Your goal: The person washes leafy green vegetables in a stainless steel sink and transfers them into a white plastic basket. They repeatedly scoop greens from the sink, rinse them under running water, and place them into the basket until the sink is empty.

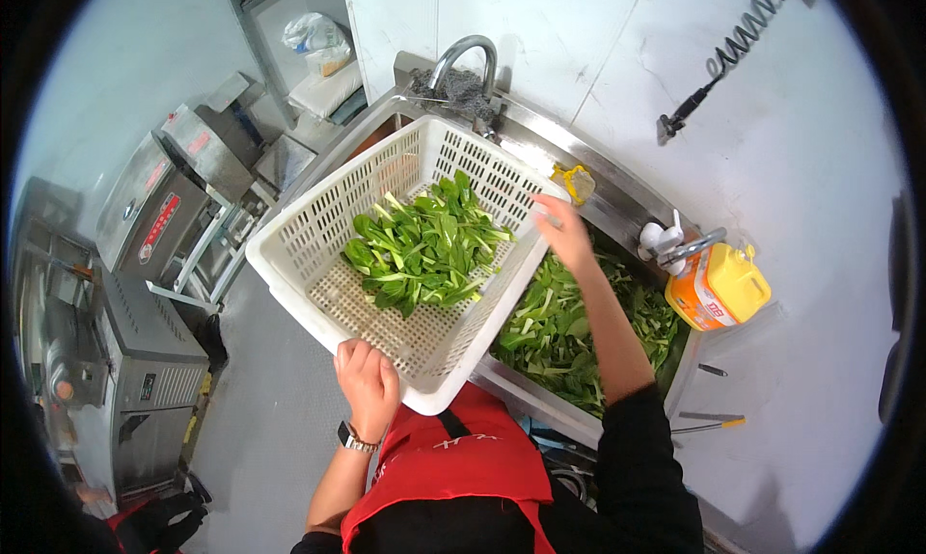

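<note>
A white slotted plastic basket point(461, 366) is in front of me over the left part of a steel sink point(539, 402). Chopped leafy greens point(427, 246) are heaped on the basket's floor. My left hand point(365, 384), with a watch on its wrist, grips the near-left rim. At the right rim, my right hand point(568, 236) has its fingers curled over the edge; it is slightly blurred. Below my right forearm, more cut greens point(550, 330) fill the right basin. The basket hides most of the left basin.
A curved faucet point(466, 55) rises behind the basket beside grey scouring wool point(459, 91). On the sink's back ledge lies a yellow-edged item point(576, 183). A yellow jug point(723, 286) stands at the right corner. Steel kitchen equipment point(152, 207) lines the left; a person's dark clothing shows lower left.
</note>
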